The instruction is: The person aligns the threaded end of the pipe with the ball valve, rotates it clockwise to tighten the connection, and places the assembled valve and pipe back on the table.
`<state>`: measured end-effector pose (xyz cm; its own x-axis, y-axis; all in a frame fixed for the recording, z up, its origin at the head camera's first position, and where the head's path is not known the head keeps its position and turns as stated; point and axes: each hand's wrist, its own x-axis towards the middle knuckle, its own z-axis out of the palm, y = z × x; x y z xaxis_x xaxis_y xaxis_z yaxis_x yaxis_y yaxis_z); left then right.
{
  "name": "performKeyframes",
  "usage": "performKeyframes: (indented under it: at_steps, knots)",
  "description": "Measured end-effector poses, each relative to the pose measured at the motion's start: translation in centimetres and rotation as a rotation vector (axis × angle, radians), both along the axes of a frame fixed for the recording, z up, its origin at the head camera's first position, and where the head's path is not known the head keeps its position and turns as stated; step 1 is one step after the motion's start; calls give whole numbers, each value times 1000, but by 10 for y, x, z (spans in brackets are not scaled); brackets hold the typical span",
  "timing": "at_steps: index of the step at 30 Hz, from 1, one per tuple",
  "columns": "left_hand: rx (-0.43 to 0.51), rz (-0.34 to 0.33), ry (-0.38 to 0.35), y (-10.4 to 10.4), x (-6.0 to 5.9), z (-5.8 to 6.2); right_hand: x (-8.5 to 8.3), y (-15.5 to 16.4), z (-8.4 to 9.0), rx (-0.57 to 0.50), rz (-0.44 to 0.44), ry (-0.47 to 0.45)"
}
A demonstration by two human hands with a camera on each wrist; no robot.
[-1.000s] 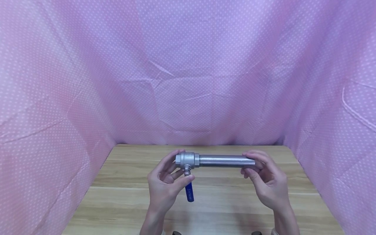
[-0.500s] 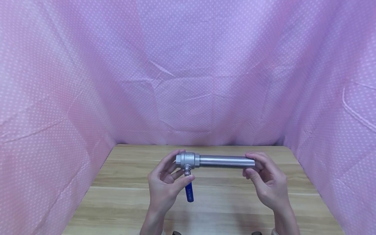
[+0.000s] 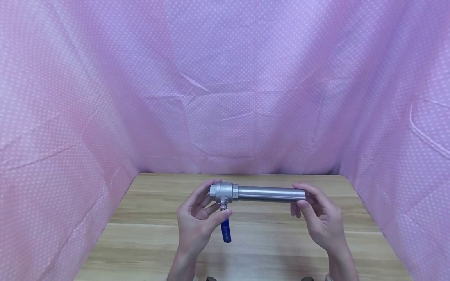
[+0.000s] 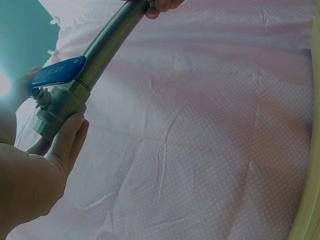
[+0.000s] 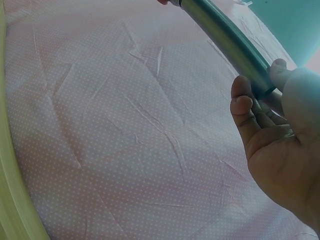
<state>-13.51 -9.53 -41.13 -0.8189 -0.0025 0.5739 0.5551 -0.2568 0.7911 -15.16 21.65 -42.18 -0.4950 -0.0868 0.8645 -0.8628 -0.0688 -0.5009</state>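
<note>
A steel ball valve [image 3: 224, 192] with a blue lever handle [image 3: 226, 232] is screwed onto a steel pipe [image 3: 270, 193] and held level above the wooden table [image 3: 147, 234]. My left hand [image 3: 198, 218] grips the valve body [image 4: 59, 111], thumb by the stem, with the blue handle [image 4: 57, 73] hanging toward me. My right hand [image 3: 316, 218] holds the pipe's free end [image 5: 235, 50], fingers curled round it with the thumb beneath.
Pink dotted cloth [image 3: 225, 97] walls the table on the back and both sides. The table's light wood planks reach to the front edge below my wrists.
My right-hand fingers have shifted slightly along the pipe's end. The valve and my left hand stay as they were.
</note>
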Motion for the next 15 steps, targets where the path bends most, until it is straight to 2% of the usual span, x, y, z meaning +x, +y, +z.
performKeyframes:
  at_steps: [6,8,15]
  knots:
    - [7,-1,-14,-1,0,0,2,1,-1,14,-50,-18]
    - [6,2,-18,-1,0,0,3,1,-1,3,-36,-25]
    - [9,18,-12,-1,-1,0,-1,-2,1,-66,188,-6]
